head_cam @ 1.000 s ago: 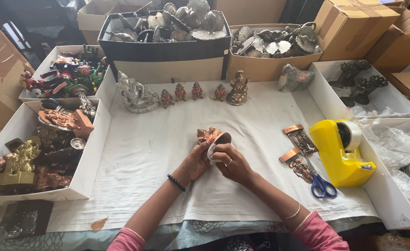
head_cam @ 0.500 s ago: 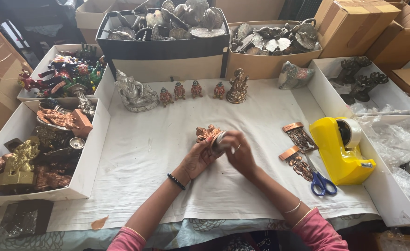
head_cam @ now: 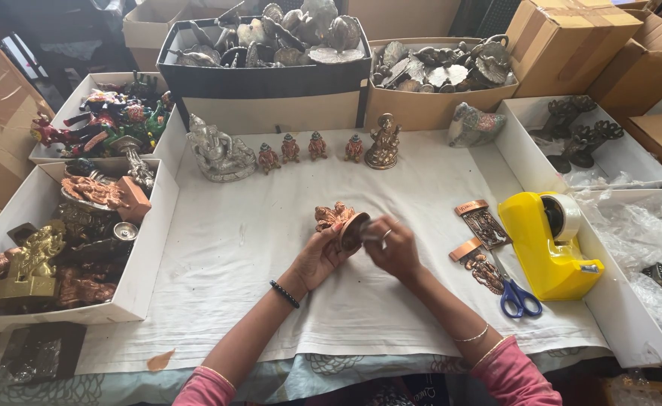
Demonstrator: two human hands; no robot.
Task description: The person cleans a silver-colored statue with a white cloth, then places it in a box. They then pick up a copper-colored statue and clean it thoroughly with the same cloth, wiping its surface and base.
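left hand (head_cam: pixel 317 257) grips a small copper figurine (head_cam: pixel 336 220), tilted base-out, mid worktop (head_cam: pixel 271 248); right hand (head_cam: pixel 395 246) pinches at its base. advisable: brace the figurine firmly, work fingertips only. right: copper plaques (head_cam: pixel 483 224), blue scissors (head_cam: pixel 516 295), yellow tape dispenser (head_cam: pixel 549 244). far: row of small idols (head_cam: pixel 310 147).
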